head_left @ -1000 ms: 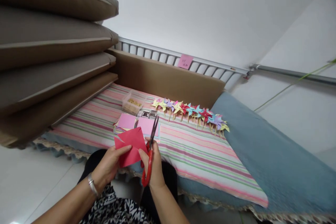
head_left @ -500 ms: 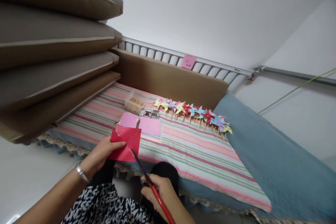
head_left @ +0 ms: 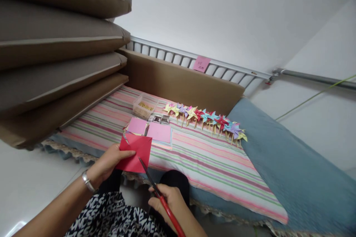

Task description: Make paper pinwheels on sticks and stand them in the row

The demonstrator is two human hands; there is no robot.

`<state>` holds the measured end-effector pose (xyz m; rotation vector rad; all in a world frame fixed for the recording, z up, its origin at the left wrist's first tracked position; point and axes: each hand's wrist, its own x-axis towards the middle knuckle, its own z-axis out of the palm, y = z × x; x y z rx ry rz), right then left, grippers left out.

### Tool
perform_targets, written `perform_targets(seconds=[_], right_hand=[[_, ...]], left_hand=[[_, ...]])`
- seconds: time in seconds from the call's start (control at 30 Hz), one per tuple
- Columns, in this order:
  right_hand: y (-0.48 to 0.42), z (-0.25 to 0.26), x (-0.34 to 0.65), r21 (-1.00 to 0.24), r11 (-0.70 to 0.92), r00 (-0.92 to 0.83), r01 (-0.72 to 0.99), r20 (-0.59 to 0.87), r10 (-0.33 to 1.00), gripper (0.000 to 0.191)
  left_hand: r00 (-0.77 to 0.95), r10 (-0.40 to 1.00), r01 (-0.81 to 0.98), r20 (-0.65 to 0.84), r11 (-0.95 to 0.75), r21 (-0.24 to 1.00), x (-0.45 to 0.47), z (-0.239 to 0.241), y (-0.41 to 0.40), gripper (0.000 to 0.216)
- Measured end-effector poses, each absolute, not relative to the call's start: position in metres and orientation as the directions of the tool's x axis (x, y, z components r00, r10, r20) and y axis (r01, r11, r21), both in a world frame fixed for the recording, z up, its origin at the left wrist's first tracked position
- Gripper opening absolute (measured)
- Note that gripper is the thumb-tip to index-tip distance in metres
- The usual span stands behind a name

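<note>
Scissors [head_left: 154, 183] that pointed upward beside the red paper square [head_left: 140, 150] a second ago have swung down with the right hand [head_left: 174, 202], and their dark blades now lie across the square's lower right corner, tips toward its middle. Slits run in from the square's two upper corners. It is held up in front of the person, above the near edge of the striped cloth [head_left: 219, 170]. At its left edge the left hand [head_left: 108, 163] pinches it, thumb laid across the face and the other fingers mostly hidden behind. Below and right of the square, the right hand's fingers are closed around the scissors' red handles. A silver bracelet [head_left: 88, 181] circles the left wrist, lower left of the square. Just beyond the square lie two stacks of pink paper [head_left: 159, 132], side by side, and past them small clear packets [head_left: 160, 119] and a clear plastic box [head_left: 144, 109] containing yellowish pieces too small to name. Farther off, to the square's right, a row of paper pinwheels [head_left: 207, 116] on sticks shows yellow, purple, red and blue. Behind everything, beyond the square, stands a brown panel [head_left: 180, 76], and a pink note [head_left: 201, 63] with handwriting sits above it.
</note>
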<state>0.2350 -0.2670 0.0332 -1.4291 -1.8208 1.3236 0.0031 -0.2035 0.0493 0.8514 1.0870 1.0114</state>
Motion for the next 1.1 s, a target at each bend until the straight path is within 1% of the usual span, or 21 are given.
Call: perform_targets(seconds=[0.2, 0.33, 0.57, 0.8, 0.93, 1.1], right_hand=[[-0.265, 0.026, 0.233, -0.895, 0.000, -0.339, 0.447, -0.169, 0.925, 0.031], [-0.264, 0.027, 0.233, -0.888, 0.023, -0.338, 0.459, -0.150, 0.929, 0.029], [-0.265, 0.025, 0.234, -0.903, 0.029, -0.337, 0.428, -0.129, 0.933, 0.027], [-0.266, 0.022, 0.234, -0.896, -0.003, -0.324, 0.443, -0.163, 0.932, 0.028], [-0.266, 0.022, 0.233, -0.898, -0.013, -0.318, 0.440, -0.170, 0.933, 0.026], [-0.264, 0.024, 0.233, -0.879, 0.011, -0.331, 0.476, -0.168, 0.929, 0.023]], left_hand=[[0.130, 0.949, -0.235, -0.287, 0.310, 0.921, 0.004, 0.053, -0.204, 0.034], [0.136, 0.947, -0.231, -0.291, 0.316, 0.920, 0.005, 0.055, -0.204, 0.033], [0.139, 0.944, -0.211, -0.301, 0.325, 0.922, 0.007, 0.055, -0.205, 0.033], [0.143, 0.943, -0.237, -0.300, 0.327, 0.915, 0.009, 0.059, -0.206, 0.035], [0.147, 0.941, -0.218, -0.306, 0.333, 0.917, 0.009, 0.058, -0.205, 0.034], [0.133, 0.939, -0.213, -0.316, 0.339, 0.916, 0.010, 0.056, -0.204, 0.034]])
